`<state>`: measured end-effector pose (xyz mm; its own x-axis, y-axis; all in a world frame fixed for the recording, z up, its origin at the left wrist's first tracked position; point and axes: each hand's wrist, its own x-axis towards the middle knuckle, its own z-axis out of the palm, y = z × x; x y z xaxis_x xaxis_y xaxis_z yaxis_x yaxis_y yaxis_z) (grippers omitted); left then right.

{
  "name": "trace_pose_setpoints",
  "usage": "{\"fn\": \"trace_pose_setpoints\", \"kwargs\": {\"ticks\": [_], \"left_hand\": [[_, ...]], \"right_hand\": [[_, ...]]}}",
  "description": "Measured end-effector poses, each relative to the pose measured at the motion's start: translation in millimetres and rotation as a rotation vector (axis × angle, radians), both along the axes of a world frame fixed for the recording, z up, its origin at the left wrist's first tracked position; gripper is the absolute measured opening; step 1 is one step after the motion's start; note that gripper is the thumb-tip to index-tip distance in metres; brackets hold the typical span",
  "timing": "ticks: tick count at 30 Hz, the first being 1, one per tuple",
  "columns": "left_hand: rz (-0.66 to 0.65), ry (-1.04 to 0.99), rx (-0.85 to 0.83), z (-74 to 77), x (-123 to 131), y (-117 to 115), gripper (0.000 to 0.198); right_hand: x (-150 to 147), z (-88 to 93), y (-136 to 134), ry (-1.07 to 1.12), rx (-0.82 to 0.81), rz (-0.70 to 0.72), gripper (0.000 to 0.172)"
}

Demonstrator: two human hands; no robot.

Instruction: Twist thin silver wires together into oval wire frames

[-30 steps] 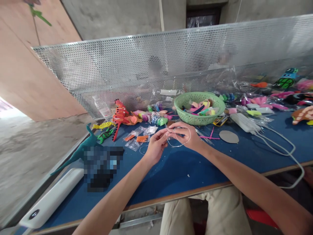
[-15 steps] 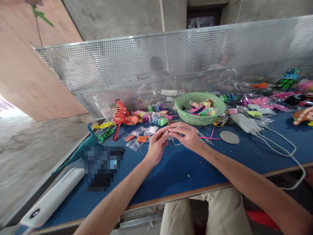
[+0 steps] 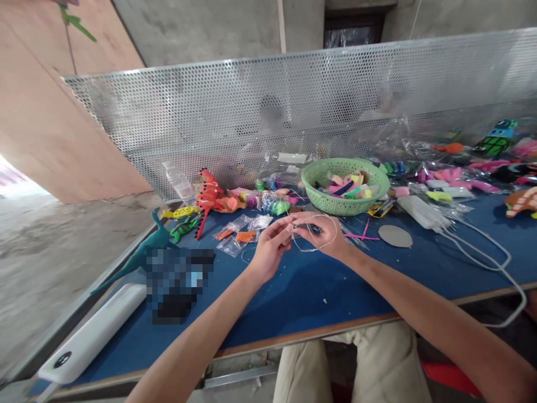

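A thin, pale wire (image 3: 302, 250) bent into a loop is pinched between my two hands above the blue table. My left hand (image 3: 272, 249) has thumb and fingertips closed on the wire near its crossing point. My right hand (image 3: 321, 232) grips it from the other side, with the loop lying across the back of the fingers. The fingertips meet, so the exact spot they hold is hidden. Behind my right hand lie several loose straight wires (image 3: 356, 239) and a pink crossed strip (image 3: 364, 235).
Behind my hands stands a green basket (image 3: 316, 200) of colourful pieces. Bagged orange parts (image 3: 245, 236), a red toy (image 3: 207, 193) and a teal dinosaur (image 3: 145, 252) lie left. A grey oval (image 3: 395, 236) and a white power strip (image 3: 419, 212) with cable lie right. A perforated metal screen (image 3: 218, 106) runs behind.
The wire loop has shifted and its loose ends stand less spread out. My fingertips have drawn slightly closer together around it. The table objects stay put; the view has moved slightly.
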<state>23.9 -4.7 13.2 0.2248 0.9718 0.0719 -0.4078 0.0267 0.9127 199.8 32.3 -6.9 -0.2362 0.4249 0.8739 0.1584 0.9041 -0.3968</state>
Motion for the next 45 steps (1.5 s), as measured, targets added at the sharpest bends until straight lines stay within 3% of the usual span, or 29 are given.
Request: {"fn": "trace_pose_setpoints", "kwargs": {"ticks": [9,19,32,39,45], "left_hand": [[0.067,0.040,0.091,-1.2,2,-1,0.032],[0.174,0.133,0.175,-5.8,4,1,0.030],[0.231,0.224,0.257,-9.9,3,4,0.027],[0.273,0.249,0.310,-11.1,4,3,0.025],[0.306,0.281,0.463,-9.0,2,1,0.017]], "right_hand": [[3,-0.5,6,-0.052,0.131,0.017,0.021],[1,-1.4,4,-0.058,0.159,-0.035,0.023],[3,1.7,6,-0.147,0.392,-0.128,0.026],[4,-2.7,8,-0.163,0.381,-0.161,0.022],[1,-4.3,9,-0.097,0.386,-0.147,0.022]]}}
